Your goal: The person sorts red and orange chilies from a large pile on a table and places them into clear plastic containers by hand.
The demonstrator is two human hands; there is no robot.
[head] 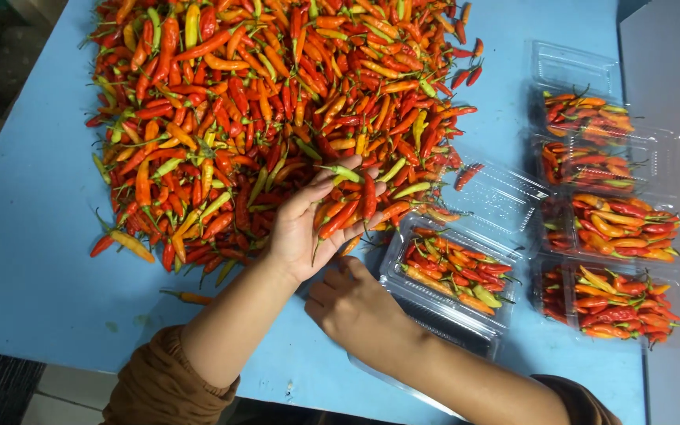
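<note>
Chillies (348,211) lie across the upturned left hand (308,228), its grip open, at the edge of the big pile (269,102). The right hand (352,303) is loosely curled just below, holding nothing visible, beside a filled clear tray (450,271) on the blue table (33,236).

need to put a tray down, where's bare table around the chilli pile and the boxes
Bare blue table lies left of the chilli pile and below it, beside the left hand. Crowded: the filled plastic boxes at right.
</note>
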